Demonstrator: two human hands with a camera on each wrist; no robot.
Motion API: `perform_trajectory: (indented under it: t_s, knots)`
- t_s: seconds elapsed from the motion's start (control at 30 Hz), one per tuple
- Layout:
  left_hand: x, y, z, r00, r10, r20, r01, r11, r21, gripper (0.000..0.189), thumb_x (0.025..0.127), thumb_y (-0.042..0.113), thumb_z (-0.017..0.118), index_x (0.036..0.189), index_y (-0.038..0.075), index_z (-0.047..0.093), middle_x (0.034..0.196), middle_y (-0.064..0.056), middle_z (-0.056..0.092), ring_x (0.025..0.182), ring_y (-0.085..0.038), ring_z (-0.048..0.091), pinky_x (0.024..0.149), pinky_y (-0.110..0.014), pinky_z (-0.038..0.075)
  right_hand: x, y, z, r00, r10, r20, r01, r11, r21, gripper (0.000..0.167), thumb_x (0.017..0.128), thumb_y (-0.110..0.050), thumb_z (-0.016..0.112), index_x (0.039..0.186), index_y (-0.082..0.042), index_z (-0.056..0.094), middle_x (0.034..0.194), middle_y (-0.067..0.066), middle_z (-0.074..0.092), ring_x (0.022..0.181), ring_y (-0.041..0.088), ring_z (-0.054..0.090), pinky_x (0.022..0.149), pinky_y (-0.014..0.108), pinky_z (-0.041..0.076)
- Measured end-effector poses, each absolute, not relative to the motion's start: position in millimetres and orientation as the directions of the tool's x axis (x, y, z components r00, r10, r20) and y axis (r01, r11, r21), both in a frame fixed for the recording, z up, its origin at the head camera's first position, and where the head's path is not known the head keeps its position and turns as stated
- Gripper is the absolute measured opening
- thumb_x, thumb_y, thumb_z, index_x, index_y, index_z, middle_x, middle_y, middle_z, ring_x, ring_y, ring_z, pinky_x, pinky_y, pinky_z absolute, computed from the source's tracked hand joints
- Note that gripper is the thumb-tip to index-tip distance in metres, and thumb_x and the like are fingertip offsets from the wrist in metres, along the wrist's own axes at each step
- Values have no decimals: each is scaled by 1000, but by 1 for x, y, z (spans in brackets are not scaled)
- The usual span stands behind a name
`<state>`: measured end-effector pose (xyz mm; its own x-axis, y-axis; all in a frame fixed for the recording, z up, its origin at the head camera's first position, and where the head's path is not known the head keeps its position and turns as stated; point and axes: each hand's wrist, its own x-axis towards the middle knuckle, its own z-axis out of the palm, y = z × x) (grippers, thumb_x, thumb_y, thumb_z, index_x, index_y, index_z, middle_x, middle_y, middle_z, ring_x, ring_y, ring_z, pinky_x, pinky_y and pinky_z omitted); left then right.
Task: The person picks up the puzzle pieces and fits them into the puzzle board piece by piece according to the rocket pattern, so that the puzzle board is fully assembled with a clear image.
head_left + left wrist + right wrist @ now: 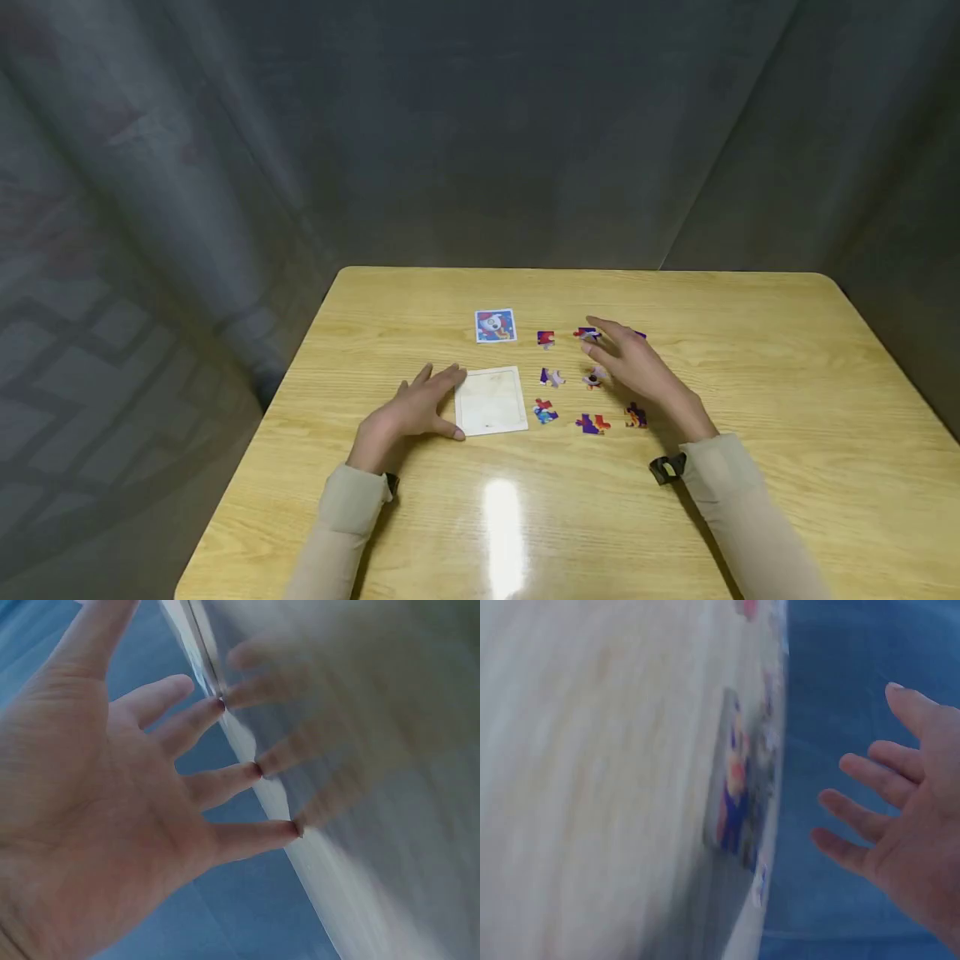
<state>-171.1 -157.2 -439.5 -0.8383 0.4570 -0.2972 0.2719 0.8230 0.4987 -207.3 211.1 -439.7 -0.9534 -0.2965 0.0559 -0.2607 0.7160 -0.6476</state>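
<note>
left grip: fingers spread and mostly straight, not curled round anything, set along the left edge of the square white puzzle board. fingers by its far corner, thumb by the near one; reads as bracing so it doesn't slide. right grip: relaxed, nothing in it, hanging over the spread of jigsaw pieces. index tip is at a red-and-purple piece; can't tell if touching. pieces lie apart on the table, mostly left of and just nearer than the right grip, probably spaced for easy single pinching. picture card sits picture up, ahead and right of the left grip, presumably as reference.
</note>
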Motion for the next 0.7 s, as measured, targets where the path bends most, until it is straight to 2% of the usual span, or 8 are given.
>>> perform_trajectory:
  t_s: [0.23, 0.33, 0.5, 0.7]
  knots:
    - [-173, -155, -445, -822, 473, -317, 297, 832, 469, 98, 73, 42, 81, 153, 18, 29, 161, 1, 15, 145, -40, -2, 103, -76, 4, -235, 187, -451, -923, -368, 114, -345, 658, -669, 51, 96, -25, 60, 141, -4, 47, 140, 18, 50, 127, 38, 46, 102, 55, 39]
    - [-175, -153, -448, -820, 475, -319, 296, 830, 473, 96, 74, 40, 81, 153, 19, 29, 161, 2, 15, 145, -41, -3, 99, -79, 3, -244, 178, -456, -918, -381, 113, -353, 651, -672, 48, 94, -19, 63, 137, -1, 51, 137, 18, 53, 124, 38, 50, 100, 53, 42]
    - [-174, -154, -453, -825, 468, -317, 285, 829, 482, 96, 73, 39, 82, 152, 19, 31, 161, 3, 15, 145, -41, -2, 97, -81, 3, -255, 164, -466, -916, -384, 119, -378, 723, -578, 54, 87, -23, 72, 134, -2, 55, 135, 18, 54, 123, 38, 47, 101, 54, 39]
    - [-173, -157, -455, -844, 456, -282, 271, 817, 510, 96, 72, 38, 83, 151, 18, 33, 161, 5, 16, 146, -39, 5, 98, -80, 6, -260, 156, -470, -907, -391, 156, -416, 779, -468, 60, 81, -32, 78, 130, -2, 59, 126, 15, 60, 107, 36, 48, 85, 52, 39]
